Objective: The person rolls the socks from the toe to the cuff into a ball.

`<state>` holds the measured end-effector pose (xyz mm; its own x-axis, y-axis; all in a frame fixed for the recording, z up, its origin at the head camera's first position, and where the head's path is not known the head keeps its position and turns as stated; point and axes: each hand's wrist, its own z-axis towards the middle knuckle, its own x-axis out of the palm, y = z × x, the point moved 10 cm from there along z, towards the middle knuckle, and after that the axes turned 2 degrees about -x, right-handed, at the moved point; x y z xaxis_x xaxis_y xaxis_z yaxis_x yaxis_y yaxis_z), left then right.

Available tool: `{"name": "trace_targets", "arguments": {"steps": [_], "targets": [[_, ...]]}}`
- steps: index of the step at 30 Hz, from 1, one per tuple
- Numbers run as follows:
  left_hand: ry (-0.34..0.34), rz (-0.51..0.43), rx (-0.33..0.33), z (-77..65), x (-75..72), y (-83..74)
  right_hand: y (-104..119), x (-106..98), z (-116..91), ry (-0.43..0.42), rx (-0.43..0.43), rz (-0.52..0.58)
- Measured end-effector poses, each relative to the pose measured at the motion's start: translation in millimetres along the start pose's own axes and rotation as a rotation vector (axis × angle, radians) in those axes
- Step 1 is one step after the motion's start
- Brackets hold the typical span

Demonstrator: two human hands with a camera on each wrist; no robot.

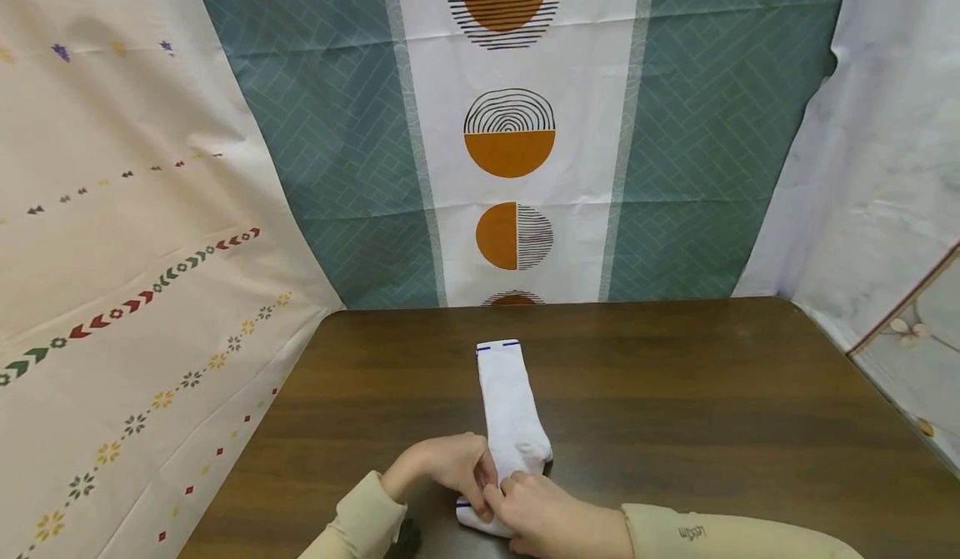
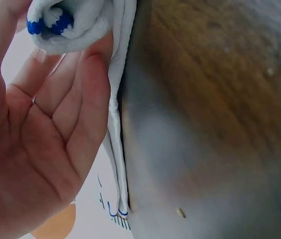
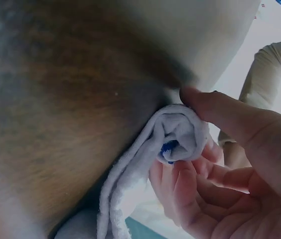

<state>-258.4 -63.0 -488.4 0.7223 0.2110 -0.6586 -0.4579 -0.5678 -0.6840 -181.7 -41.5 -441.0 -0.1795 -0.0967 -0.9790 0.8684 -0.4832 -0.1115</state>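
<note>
White socks (image 1: 512, 401) with blue marks at the cuff lie lengthwise on the brown table, a heel bulging to the right. Their near end is turned into a thick roll (image 3: 178, 130), with blue knit showing inside its coil. My left hand (image 1: 456, 461) holds the roll's left side, its fingers bent behind it in the left wrist view. From the right, my right hand (image 1: 553, 516) grips the roll, thumb on top and fingers curled on the other side in the right wrist view. Both hands' fingertips come close together over the roll.
The wooden table (image 1: 675, 392) extends to both sides and behind the socks. A green and white patterned curtain (image 1: 345, 167) hangs at its far edge. Patterned cloth (image 1: 135, 251) covers the left side, and a pale cloth (image 1: 885, 142) the right.
</note>
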Motion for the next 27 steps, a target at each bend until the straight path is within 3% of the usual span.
{"name": "trace_targets", "arguments": {"steps": [2,6,18,22,27], "targets": [[0.000,-0.013,-0.008,0.1,0.0,1.3,3.4,-2.8,-0.2,-0.042,-0.031,-0.053],[-0.015,-0.001,-0.002,-2.1,1.1,0.9,7.8,-6.7,-0.8,-0.101,-0.073,-0.053],[-0.190,0.264,0.009,-17.7,-7.7,-18.8,-12.2,-0.7,5.6,0.006,-0.034,0.174],[-0.230,0.280,0.021,-20.0,-9.8,-19.5,-20.1,4.2,7.4,0.057,-0.020,0.294],[-0.256,0.219,0.004,-20.8,-11.8,-16.5,-31.7,7.3,10.5,0.065,-0.010,0.411]]}}
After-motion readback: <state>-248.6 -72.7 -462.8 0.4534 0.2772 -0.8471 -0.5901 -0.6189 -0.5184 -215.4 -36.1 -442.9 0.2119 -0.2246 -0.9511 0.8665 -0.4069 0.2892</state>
